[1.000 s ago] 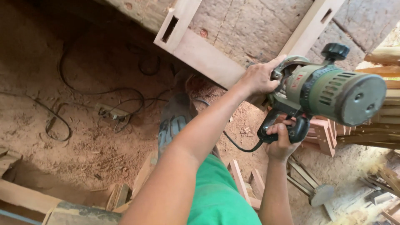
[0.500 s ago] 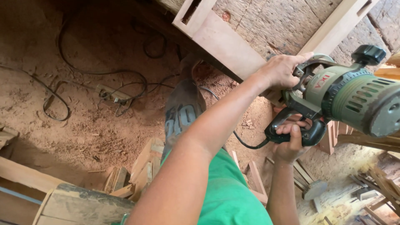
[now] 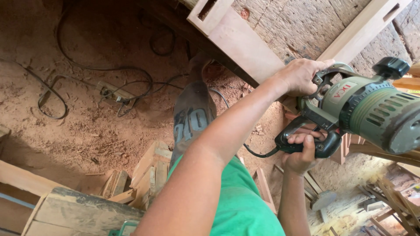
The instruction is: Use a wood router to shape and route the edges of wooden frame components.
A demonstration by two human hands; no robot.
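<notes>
Green power router (image 3: 372,111) raised beside pale timber frame (image 3: 249,48), right hand (image 3: 302,150) clenched round black rear handle for control, left hand (image 3: 299,76) clasping front housing to steady its weight.

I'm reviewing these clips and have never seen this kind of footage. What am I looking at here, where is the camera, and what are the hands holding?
The camera sits on a person's head and looks down past a green shirt. Both bare hands grip a green and grey corded power tool: the left hand on its front, the right hand around the black rear handle. Pale wooden frame pieces with rectangular slots lie just beyond. Below, on the sawdust-covered dirt floor, lie black cables and wood offcuts.
</notes>
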